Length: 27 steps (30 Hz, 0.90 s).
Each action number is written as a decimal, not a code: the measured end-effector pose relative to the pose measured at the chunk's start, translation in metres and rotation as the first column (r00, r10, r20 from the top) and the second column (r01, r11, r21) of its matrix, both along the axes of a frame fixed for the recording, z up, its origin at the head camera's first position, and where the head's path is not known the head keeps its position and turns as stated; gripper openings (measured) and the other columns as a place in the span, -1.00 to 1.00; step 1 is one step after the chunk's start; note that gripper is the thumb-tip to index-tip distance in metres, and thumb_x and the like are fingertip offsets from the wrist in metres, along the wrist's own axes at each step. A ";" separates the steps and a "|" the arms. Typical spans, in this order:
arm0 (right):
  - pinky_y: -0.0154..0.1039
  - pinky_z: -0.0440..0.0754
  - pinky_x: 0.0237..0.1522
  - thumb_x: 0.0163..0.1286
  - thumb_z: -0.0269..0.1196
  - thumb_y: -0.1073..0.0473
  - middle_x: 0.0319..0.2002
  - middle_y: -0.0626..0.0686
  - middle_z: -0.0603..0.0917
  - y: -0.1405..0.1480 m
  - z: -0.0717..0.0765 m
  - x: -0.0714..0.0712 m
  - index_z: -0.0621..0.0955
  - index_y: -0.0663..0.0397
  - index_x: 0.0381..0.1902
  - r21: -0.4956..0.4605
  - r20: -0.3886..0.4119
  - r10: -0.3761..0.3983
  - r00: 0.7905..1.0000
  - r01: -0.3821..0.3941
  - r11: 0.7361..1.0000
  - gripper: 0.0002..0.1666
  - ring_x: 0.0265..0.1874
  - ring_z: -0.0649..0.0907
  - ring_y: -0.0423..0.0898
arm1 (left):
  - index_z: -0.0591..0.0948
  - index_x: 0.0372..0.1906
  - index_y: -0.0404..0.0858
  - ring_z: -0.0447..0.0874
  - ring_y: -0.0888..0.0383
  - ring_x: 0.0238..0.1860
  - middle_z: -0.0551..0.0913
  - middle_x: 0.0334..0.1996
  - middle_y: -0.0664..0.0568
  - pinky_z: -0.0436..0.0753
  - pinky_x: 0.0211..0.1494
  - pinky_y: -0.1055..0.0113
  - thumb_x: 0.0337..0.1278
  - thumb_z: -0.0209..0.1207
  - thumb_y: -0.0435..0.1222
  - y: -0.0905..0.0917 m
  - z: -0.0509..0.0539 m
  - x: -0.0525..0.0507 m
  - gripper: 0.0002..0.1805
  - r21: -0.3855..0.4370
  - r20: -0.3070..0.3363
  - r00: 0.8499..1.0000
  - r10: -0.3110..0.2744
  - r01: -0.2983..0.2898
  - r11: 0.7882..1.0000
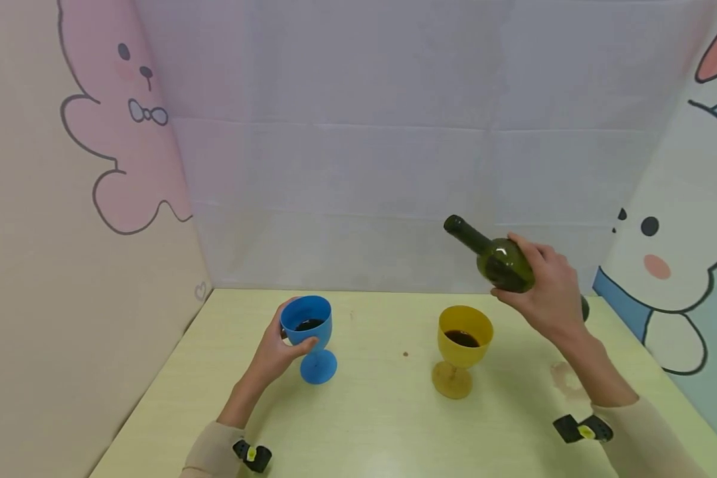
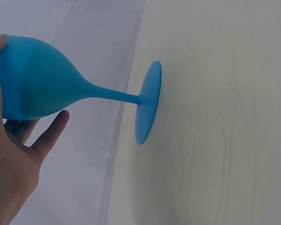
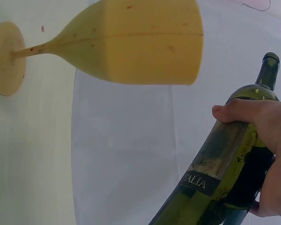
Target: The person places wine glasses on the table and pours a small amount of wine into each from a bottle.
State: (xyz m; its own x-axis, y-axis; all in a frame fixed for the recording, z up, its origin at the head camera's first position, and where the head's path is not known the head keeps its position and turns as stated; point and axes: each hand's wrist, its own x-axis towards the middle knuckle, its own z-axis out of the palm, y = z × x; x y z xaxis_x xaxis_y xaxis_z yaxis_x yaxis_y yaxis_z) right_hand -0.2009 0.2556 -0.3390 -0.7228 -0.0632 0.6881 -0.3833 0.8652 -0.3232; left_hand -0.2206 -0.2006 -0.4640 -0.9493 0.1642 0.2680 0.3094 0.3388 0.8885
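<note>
My left hand (image 1: pixel 281 348) grips the bowl of a blue goblet (image 2: pixel 42 79), its thumb and fingers on opposite sides. Dark liquid lies inside that bowl; whether the foot touches the table I cannot tell. In the head view, my right hand (image 1: pixel 546 292) holds a green wine bottle (image 1: pixel 504 264) around its body. The bottle is raised and tilted, its neck pointing up and to the left. A yellow goblet (image 1: pixel 465 335) stands upright on the table, left of and below the bottle, also with dark liquid in it. The right wrist view shows part of the bottle's label (image 3: pixel 201 180).
Both goblets are over a pale wooden table (image 1: pixel 376 411). A small brown spot (image 1: pixel 405 354) and a ring-shaped stain (image 1: pixel 564 378) mark its top. Behind it hangs a white cloth (image 1: pixel 346 172), and walls with cartoon figures flank both sides.
</note>
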 end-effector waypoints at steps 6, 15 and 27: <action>0.32 0.34 -0.13 -0.16 0.62 0.22 0.09 0.43 0.49 0.019 -0.013 0.003 0.32 -0.08 0.48 -0.063 0.041 -0.031 0.999 0.033 0.997 0.20 -0.01 0.44 0.39 | 0.21 0.47 -0.09 0.34 -0.28 0.36 0.38 0.38 -0.17 0.51 0.22 -0.27 0.08 0.39 -0.23 -0.002 -0.002 0.000 -0.13 0.006 -0.015 1.000 -0.009 0.009 1.000; 0.17 0.37 -0.17 -0.07 0.61 0.11 0.13 0.39 0.47 0.042 -0.030 0.007 0.27 -0.03 0.50 -0.113 0.168 -0.057 0.984 0.076 0.991 0.19 -0.02 0.44 0.30 | 0.20 0.47 -0.07 0.33 -0.28 0.38 0.38 0.38 -0.16 0.53 0.22 -0.25 0.06 0.40 -0.21 -0.001 -0.002 0.001 -0.11 -0.006 0.009 1.000 0.009 -0.009 1.000; 0.49 0.32 0.01 0.07 0.55 0.04 0.39 0.41 0.30 0.060 -0.051 0.019 0.10 -0.16 0.58 -0.276 0.300 -0.031 0.953 0.118 0.954 0.23 0.17 0.37 0.42 | 0.21 0.47 -0.07 0.32 -0.28 0.39 0.38 0.39 -0.16 0.52 0.23 -0.26 0.05 0.41 -0.19 -0.002 0.000 0.000 -0.10 -0.012 0.010 1.000 0.016 -0.016 1.000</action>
State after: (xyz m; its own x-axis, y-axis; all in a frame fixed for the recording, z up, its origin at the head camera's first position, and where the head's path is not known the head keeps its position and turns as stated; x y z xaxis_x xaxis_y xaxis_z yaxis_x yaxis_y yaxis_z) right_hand -0.1821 0.3153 -0.3904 -0.8878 0.1678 0.4285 -0.1733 0.7407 -0.6491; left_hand -0.2208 -0.2022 -0.4640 -0.9544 0.1517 0.2570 0.2952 0.3542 0.8874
